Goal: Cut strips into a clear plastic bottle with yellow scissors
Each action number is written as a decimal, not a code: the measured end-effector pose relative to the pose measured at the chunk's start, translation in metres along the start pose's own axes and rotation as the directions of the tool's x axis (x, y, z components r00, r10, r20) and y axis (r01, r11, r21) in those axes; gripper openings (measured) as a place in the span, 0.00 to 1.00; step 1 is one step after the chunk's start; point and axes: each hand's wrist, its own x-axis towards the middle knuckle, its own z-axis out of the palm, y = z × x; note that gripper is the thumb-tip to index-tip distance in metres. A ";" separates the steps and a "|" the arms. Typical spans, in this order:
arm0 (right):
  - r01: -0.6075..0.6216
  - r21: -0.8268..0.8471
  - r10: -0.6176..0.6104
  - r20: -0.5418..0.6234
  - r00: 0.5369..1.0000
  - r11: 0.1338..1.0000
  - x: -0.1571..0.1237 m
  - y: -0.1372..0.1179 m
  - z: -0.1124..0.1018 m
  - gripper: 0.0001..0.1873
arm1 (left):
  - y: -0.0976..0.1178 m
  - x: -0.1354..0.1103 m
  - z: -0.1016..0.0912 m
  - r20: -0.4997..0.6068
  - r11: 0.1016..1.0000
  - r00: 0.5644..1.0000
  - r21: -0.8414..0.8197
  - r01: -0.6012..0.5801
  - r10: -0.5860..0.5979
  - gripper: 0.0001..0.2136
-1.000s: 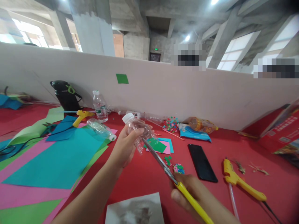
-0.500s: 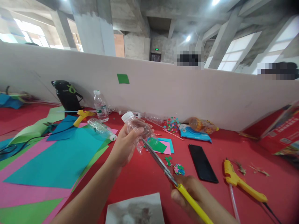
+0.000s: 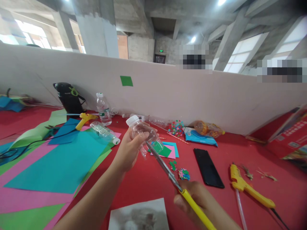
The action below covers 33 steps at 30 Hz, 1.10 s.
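My left hand [image 3: 130, 145] is wrapped round the top part of a clear plastic bottle [image 3: 151, 135], tilted with its white cap up and to the left. The bottle's lower end is cut, and a loose flap of plastic hangs below it. In my right hand [image 3: 192, 198] is a pair of scissors [image 3: 165, 167] with yellow handles. Their blade tips are at the cut edge of the bottle, just under my left thumb. Behind the bottle lie small green, pink and blue paper squares [image 3: 171, 150]. Star confetti [image 3: 184, 174] is scattered near the scissors.
A black phone [image 3: 208, 167] and a yellow glue gun [image 3: 249, 188] lie to the right. Coloured paper sheets [image 3: 55, 159], another glue gun [image 3: 83, 120], an upright bottle [image 3: 103, 110] and a black flask [image 3: 69, 100] are at the left. A white partition [image 3: 153, 89] closes the back.
The bottle and the left hand have shifted very slightly to the right. The scissors stay at the cut edge, with the right hand almost unmoved.
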 end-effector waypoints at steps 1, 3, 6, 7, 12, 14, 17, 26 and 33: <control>0.006 -0.007 -0.006 -0.009 1.000 1.000 0.000 0.000 0.000 0.20 | 0.000 0.000 0.000 -0.001 1.000 1.000 0.003 -0.005 0.005 0.05; 0.051 -0.030 -0.052 -0.027 0.998 0.998 0.000 0.001 0.000 0.22 | 0.000 0.000 -0.001 0.003 1.000 1.000 0.024 -0.018 0.018 0.05; 0.100 -0.055 -0.101 -0.033 0.994 0.993 -0.001 0.004 0.000 0.29 | -0.002 -0.001 -0.002 0.031 0.994 0.999 0.105 -0.043 0.040 0.04; 0.100 -0.056 -0.102 -0.035 0.994 0.993 -0.002 0.005 0.000 0.31 | -0.003 -0.001 -0.002 0.037 0.992 0.999 0.124 -0.036 0.032 0.05; 0.115 -0.092 -0.120 -0.058 0.991 0.989 -0.001 0.005 0.002 0.33 | -0.007 -0.004 0.000 0.028 0.995 0.999 0.102 0.018 -0.021 0.06; 0.102 -0.094 -0.109 -0.067 0.992 0.990 -0.001 0.004 0.003 0.31 | -0.007 -0.004 0.001 0.028 0.994 1.000 0.104 0.012 -0.015 0.05; 0.060 -0.059 -0.064 -0.070 0.995 0.996 0.000 0.003 0.004 0.28 | -0.006 -0.003 -0.001 0.036 0.992 0.999 0.128 -0.005 0.000 0.05; 0.090 -0.062 -0.092 -0.039 0.995 0.994 -0.002 0.003 0.002 0.32 | -0.002 -0.003 0.001 0.040 0.974 0.999 0.226 -0.018 0.009 0.07; 0.081 -0.092 -0.087 -0.072 0.994 0.993 -0.003 0.001 0.003 0.35 | -0.001 -0.006 0.008 0.050 0.964 0.999 0.264 -0.022 0.009 0.08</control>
